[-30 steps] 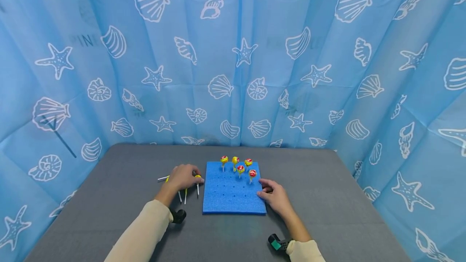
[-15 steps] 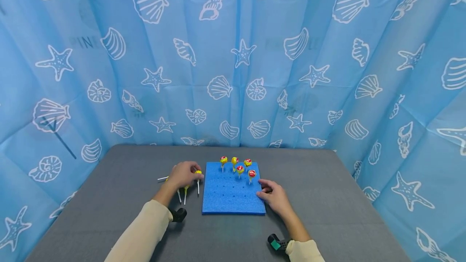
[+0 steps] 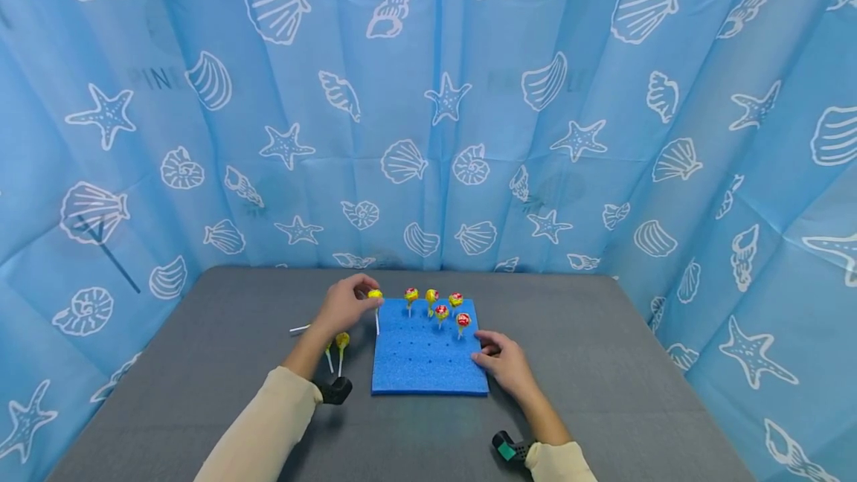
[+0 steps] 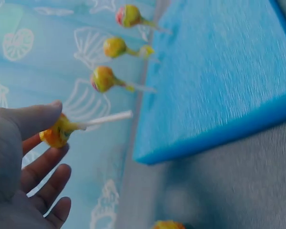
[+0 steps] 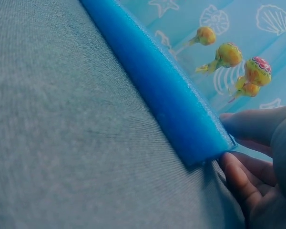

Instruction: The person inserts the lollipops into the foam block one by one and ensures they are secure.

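Observation:
My left hand (image 3: 346, 304) pinches a yellow-wrapped lollipop (image 4: 57, 132) by its head between thumb and fingers. Its white stick (image 4: 107, 118) points down in the head view, over the left edge of the blue foam board (image 3: 428, 378). Several lollipops stand upright in that board's back and right part, among them a red-topped one (image 3: 463, 320). Small holes dot the board's surface. At the board's right edge, my right hand (image 3: 510, 364) holds the rim, the thumb (image 5: 250, 121) and fingers (image 5: 240, 179) meeting the foam there.
On the grey table (image 3: 589, 363), left of the board, lie loose lollipops, one of them (image 3: 342, 341) near the left wrist. Part of this group is hidden behind the left hand and forearm. A blue shell-print curtain (image 3: 428, 110) hangs behind the table.
My left hand has picked up a lollipop from the table, raised it and carried it away from me and right, to the board's left edge. My right hand has stayed put.

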`<state>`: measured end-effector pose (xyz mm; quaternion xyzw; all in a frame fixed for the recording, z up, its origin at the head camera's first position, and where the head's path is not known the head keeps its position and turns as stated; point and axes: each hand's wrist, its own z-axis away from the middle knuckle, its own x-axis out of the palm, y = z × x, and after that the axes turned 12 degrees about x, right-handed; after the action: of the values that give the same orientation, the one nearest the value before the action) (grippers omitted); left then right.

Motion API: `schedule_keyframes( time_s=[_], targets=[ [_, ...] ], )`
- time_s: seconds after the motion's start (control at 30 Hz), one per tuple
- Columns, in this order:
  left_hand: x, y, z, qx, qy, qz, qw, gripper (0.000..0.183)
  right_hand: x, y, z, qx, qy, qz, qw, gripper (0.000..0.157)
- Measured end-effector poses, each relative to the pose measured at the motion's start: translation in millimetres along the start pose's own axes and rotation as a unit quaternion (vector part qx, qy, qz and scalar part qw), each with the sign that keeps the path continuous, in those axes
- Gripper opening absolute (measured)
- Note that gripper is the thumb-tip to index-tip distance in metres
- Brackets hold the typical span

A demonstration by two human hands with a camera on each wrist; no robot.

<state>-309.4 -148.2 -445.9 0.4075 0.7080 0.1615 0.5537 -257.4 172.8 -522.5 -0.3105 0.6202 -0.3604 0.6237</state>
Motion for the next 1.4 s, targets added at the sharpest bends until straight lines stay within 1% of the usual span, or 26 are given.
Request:
schedule_keyframes(
  time_s=[0.17, 0.27, 0.4, 0.47, 0.57, 0.77, 0.9, 1.03, 1.2, 1.4],
  targets=[
    [4.1, 11.1, -0.8, 0.013, 0.035, 0.019, 0.9991, 0.023, 0.3, 0.8, 0.4, 0.001, 0.001, -0.002, 1.000, 0.035],
    [9.2, 13.6, -0.5, 0.021, 0.055, 0.037, 0.9976, 0.022, 0.3, 1.7, 0.3, 0.001, 0.004, 0.001, 1.000, 0.035],
    [17.7, 14.8, 2.5, 0.063, 0.091, 0.057, 0.9922, 0.022, -0.1, 2.3, 0.5, 0.000, 0.004, 0.002, 1.000, 0.035],
    [23.2, 13.9, 4.1, 0.086, 0.111, 0.056, 0.9885, 0.022, -0.2, 1.9, 0.3, 0.000, 0.004, -0.003, 1.000, 0.034],
    [32.4, 11.4, 6.0, 0.097, 0.134, 0.056, 0.9846, 0.023, -0.2, 1.2, 0.0, 0.000, 0.005, -0.008, 1.000, 0.034],
    [49.8, 8.3, 9.2, 0.098, 0.168, 0.067, 0.9786, 0.024, 0.3, 0.4, -0.6, 0.004, 0.004, -0.005, 1.000, 0.034],
    [59.1, 8.8, 12.7, 0.091, 0.181, 0.066, 0.9771, 0.026, 0.3, 0.6, -0.8, 0.003, 0.004, -0.007, 1.000, 0.034],
    [68.1, 7.2, 14.1, 0.072, 0.185, 0.062, 0.9782, 0.026, 0.2, 0.6, -0.6, 0.000, 0.003, -0.006, 1.000, 0.034],
    [77.8, 4.4, 13.9, 0.061, 0.188, 0.065, 0.9781, 0.025, -0.2, 0.3, -0.1, -0.002, 0.006, -0.005, 1.000, 0.033],
    [84.4, 0.8, 15.0, 0.050, 0.178, 0.028, 0.9823, 0.025, 0.1, -0.1, 0.5, -0.007, 0.006, -0.004, 1.000, 0.033]
  ],
)
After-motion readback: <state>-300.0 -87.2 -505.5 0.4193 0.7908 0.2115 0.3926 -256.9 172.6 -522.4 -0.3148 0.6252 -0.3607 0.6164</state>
